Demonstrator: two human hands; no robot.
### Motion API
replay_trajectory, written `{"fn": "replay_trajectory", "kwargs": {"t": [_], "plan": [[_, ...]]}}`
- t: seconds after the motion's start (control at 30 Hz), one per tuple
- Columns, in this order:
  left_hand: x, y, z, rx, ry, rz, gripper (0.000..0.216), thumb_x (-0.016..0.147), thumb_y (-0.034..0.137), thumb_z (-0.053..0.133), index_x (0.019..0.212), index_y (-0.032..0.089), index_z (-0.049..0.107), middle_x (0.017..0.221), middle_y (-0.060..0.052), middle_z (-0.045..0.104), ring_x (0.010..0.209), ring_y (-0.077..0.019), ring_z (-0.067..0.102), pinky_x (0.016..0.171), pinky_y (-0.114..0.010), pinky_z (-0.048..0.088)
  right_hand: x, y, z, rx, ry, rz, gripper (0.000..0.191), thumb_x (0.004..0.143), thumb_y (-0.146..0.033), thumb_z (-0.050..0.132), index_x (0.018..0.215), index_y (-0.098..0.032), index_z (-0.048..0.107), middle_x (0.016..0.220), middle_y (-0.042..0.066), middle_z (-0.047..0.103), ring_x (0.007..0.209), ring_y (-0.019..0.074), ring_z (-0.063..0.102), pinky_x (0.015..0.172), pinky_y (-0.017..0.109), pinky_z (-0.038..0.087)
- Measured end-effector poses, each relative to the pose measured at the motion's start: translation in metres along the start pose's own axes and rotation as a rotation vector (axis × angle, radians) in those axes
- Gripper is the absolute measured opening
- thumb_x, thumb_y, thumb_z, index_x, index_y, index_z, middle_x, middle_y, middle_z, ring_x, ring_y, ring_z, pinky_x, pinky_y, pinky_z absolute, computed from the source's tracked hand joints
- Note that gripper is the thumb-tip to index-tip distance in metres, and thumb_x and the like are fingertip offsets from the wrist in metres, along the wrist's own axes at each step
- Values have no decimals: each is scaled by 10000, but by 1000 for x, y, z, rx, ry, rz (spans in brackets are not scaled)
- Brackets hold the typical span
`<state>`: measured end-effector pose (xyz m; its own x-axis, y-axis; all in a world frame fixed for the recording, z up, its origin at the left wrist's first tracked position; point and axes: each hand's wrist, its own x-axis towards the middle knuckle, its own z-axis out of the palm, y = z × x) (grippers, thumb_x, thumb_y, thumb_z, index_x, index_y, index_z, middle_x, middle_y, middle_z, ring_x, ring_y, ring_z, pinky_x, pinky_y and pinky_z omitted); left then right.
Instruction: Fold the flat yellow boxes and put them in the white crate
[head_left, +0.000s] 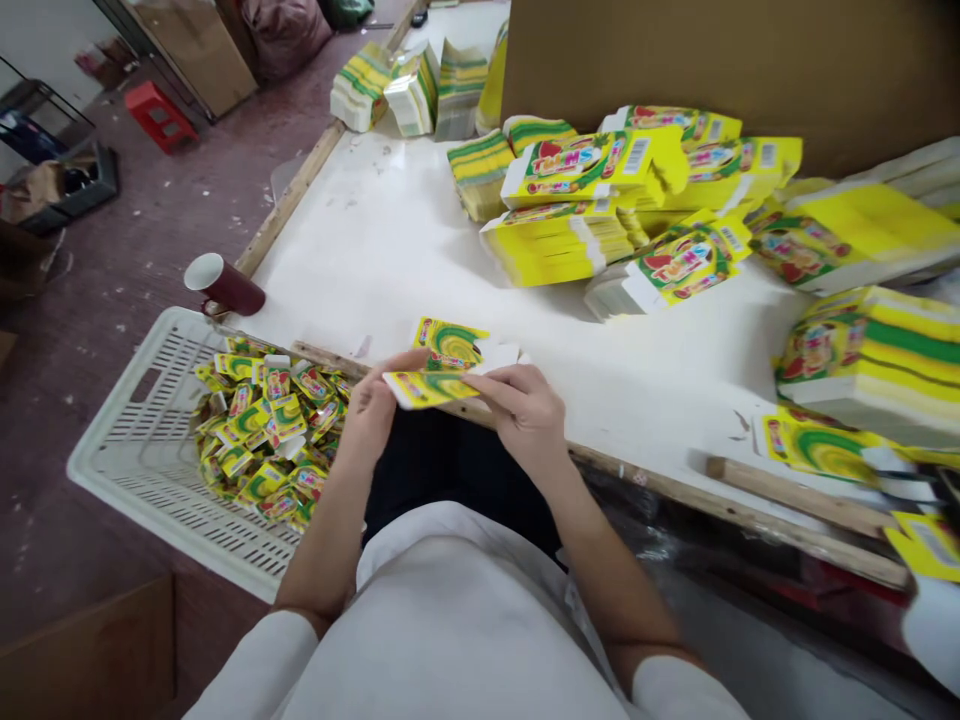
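My left hand and my right hand hold a small yellow and green printed carton between them, just over the table's front edge. The left fingers pinch its left end, while the right thumb and fingers close on its right end. Whether the carton is flat or opened out I cannot tell. Just behind it, another yellow carton blank with white flaps lies on the white table. Below and left of my left hand, a pale plastic basket holds many small folded cartons.
Stacks of carton blanks stand at the back and right, before a large cardboard sheet. A maroon mug rests at the table's left edge. A wooden strip lies front right, near a white sleeve. A red stool stands on the floor.
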<state>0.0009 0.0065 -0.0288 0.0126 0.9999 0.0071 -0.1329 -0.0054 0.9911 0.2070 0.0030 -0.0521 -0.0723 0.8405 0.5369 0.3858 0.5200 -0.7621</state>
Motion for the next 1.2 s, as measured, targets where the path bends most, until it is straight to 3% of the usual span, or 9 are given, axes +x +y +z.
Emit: {"fn": "replay_trajectory", "kwargs": {"t": [0.1, 0.2, 0.4, 0.57, 0.7, 0.8, 0.93, 1.1, 1.2], "plan": [[3, 18, -12, 264, -252, 33, 958, 641, 799, 685, 1403, 235, 548, 1386, -140, 614, 1295, -342, 567, 1079, -457, 458, 1, 3, -10, -178, -70, -243, 338, 936, -133, 615, 1147, -366, 738, 988, 17, 766, 929, 199, 637, 867, 387, 514], [-1, 19, 1, 619, -326, 85, 1048, 560, 531, 899, 1460, 237, 450, 1336, -125, 631, 1234, -326, 604, 1063, -438, 467, -4, -4, -3, -158, -85, -325, 343, 944, -152, 617, 1201, -362, 706, 1077, 13, 763, 965, 193, 661, 862, 368, 556], [-10, -1, 31, 720, -6, 189, 867, 701, 281, 787, 1441, 227, 340, 1200, -85, 642, 972, -208, 666, 837, -308, 541, -25, -27, 22, 182, 211, 92, 381, 943, -154, 591, 1284, -320, 622, 1187, 56, 689, 1096, 205, 682, 932, 371, 598], [-15, -6, 26, 803, -77, 333, 790, 708, 253, 763, 1383, 251, 353, 1226, -86, 603, 976, -199, 659, 828, -310, 543, -10, -20, 9, 469, 144, 444, 529, 801, -418, 763, 1272, -263, 578, 1115, 55, 690, 748, 152, 696, 733, 319, 604], [-23, -10, 30, 768, -190, 505, 616, 711, 245, 748, 1236, 255, 425, 1094, -46, 605, 940, -184, 653, 800, -301, 538, 9, -11, 7, 786, -63, 826, 385, 716, -496, 799, 951, -207, 703, 855, 24, 733, 754, 201, 701, 703, 319, 583], [-28, -12, 36, 695, -155, 503, 565, 694, 237, 750, 1157, 251, 427, 999, -10, 591, 827, -149, 637, 740, -275, 517, 7, -8, 14, 1060, -142, 1054, 487, 608, -556, 852, 921, -215, 700, 807, 23, 748, 725, 212, 710, 648, 316, 588], [-25, -10, 37, 678, -65, 398, 578, 708, 253, 741, 1163, 243, 385, 894, 23, 563, 708, -120, 595, 665, -252, 488, -7, -8, 17, 1224, -206, 881, 718, 571, -772, 772, 1035, -229, 704, 994, 73, 770, 955, 261, 724, 794, 372, 600], [-19, -9, 39, 793, -175, 368, 541, 695, 272, 720, 1120, 252, 386, 890, 18, 592, 709, -145, 622, 647, -267, 492, -6, -13, 16, 1053, -37, 892, 466, 656, -541, 850, 980, -233, 716, 986, 43, 771, 947, 245, 719, 880, 380, 574], [-19, -11, 40, 865, -209, 358, 502, 682, 273, 707, 1076, 255, 397, 903, 9, 611, 736, -168, 649, 658, -279, 496, -2, -11, 19, 964, -60, 904, 492, 638, -520, 866, 998, -222, 711, 980, 41, 768, 931, 243, 715, 887, 379, 568]]}}
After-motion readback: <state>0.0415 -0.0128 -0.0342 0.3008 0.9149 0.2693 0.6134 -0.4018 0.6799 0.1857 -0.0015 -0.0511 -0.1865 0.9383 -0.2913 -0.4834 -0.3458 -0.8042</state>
